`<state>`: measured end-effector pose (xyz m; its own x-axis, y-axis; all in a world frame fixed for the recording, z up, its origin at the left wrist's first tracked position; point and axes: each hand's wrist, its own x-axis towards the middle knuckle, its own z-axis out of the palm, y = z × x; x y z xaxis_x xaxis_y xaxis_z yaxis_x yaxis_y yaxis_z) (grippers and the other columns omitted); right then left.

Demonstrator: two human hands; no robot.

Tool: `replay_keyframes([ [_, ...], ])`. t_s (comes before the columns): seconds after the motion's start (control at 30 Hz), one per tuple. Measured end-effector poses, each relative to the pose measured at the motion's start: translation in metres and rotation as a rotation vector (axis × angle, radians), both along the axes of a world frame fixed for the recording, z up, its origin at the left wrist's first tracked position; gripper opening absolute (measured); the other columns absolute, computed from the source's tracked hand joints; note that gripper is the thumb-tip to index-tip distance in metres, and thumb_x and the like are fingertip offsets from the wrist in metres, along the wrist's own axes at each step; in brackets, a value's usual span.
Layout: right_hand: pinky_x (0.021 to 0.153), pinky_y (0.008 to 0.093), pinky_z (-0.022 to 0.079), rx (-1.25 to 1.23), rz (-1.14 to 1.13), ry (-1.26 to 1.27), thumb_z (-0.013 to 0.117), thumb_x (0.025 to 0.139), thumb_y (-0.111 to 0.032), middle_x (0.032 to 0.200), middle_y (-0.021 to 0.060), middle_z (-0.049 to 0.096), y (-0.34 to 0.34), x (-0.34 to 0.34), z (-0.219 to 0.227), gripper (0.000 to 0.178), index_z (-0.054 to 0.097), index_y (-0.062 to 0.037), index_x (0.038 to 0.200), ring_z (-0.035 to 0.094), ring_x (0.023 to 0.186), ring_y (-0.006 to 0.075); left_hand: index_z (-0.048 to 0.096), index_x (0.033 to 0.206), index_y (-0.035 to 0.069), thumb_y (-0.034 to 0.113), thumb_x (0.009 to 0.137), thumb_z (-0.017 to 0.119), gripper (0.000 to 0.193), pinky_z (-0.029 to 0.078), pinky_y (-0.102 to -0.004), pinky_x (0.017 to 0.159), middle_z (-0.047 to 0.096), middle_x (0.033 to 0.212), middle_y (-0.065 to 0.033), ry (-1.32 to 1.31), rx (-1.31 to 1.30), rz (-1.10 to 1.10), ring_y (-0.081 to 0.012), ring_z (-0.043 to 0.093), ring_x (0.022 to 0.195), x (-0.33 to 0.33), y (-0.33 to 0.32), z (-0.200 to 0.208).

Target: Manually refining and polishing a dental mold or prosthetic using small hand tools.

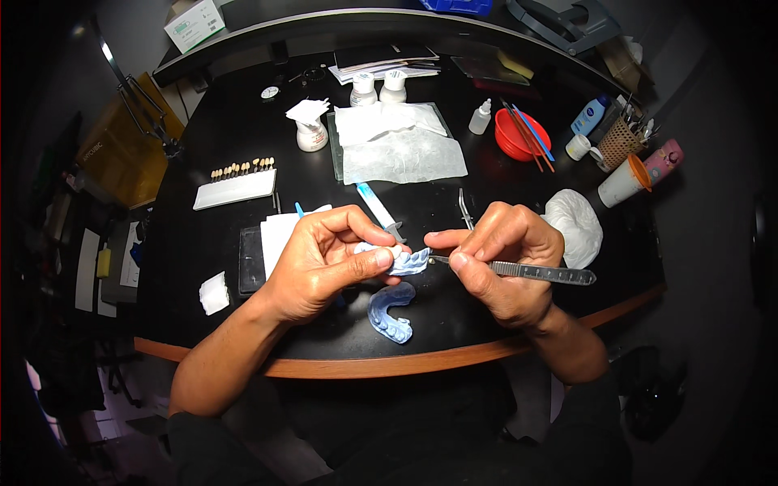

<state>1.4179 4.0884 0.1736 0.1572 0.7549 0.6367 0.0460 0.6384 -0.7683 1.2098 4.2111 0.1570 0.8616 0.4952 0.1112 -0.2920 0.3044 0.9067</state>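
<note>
While the left hand (318, 261) pinches a blue dental model (412, 262) in its grip and the right hand (510, 261) clasps a grey-handled tool (543, 274) beside it, work seems under way, the remainder unclear, and a blue arch (381, 314) lies on the counter (462, 332) nearer the body than that grip.

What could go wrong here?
- The right hand's metal-handled tool points toward the left hand; a slip might nick its fingers.
- Pressing hard could chip the blue toothed piece in the left hand.
- The loose blue arch lies near the table's front edge; a wrist might knock it.
</note>
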Motion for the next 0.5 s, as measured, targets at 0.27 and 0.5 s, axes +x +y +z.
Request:
replay_keyframes([
  [0.27,0.095,0.0497,0.063,0.049,-0.086,-0.239,0.072,0.082,0.016,0.082,0.0114,0.066,-0.0023,-0.005,0.0003,0.022,0.06,-0.0016,0.087,0.073,0.078,0.0164,0.062,0.101,0.002,0.0,0.095,0.071,0.012,0.063,-0.0344,0.085,0.073,0.108,-0.0218,-0.01,0.03,0.035,-0.0214,0.074,0.093,0.0,0.0004,-0.0007],
  [0.5,0.094,0.047,0.063,0.034,-0.108,-0.238,0.074,0.081,0.017,0.084,0.0128,0.068,-0.0011,-0.0048,-0.0015,0.022,0.062,-0.001,0.086,0.075,0.083,0.0205,0.061,0.099,0.003,0.0,0.094,0.071,0.011,0.063,-0.0345,0.085,0.073,0.107,-0.0213,-0.01,0.014,0.032,-0.0219,0.075,0.093,0.001,0.0,-0.0022],
])
